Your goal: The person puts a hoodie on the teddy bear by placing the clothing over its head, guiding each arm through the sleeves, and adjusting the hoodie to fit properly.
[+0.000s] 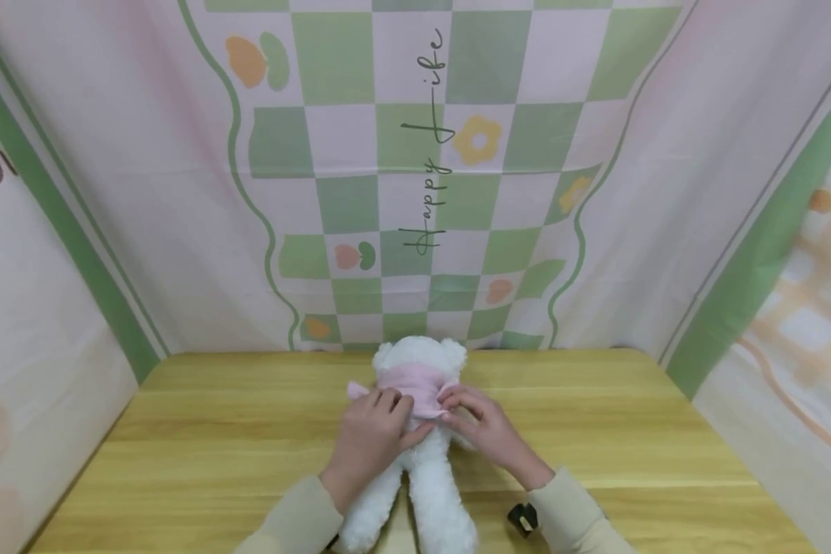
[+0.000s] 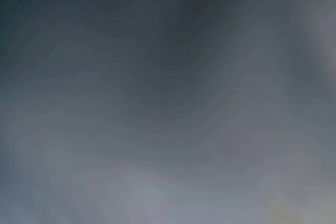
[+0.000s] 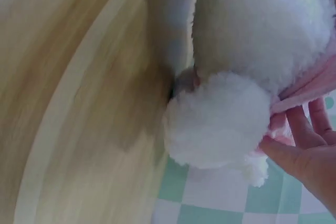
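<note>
A white plush bear (image 1: 432, 492) lies on the wooden table with its legs toward me and its round ears at the far end. Pink cloth (image 1: 415, 381) covers the lower head and upper body; no face shows. My left hand (image 1: 374, 427) is over the bear's left-hand side, fingers bent at the cloth's near edge and thumb extended beneath it. On the other side, my right hand (image 1: 481, 423) pinches the cloth's corner between thumb and fingers. The right wrist view shows the right fingers (image 3: 302, 129) gripping a pink fold beside the white fur. Only dark blur fills the left wrist view.
The yellowish wooden table (image 1: 215, 431) reaches back to a curtain (image 1: 415, 192) with green and white checks. More printed cloth hangs at the left and right. A small black device (image 1: 522, 519) sits by the right sleeve.
</note>
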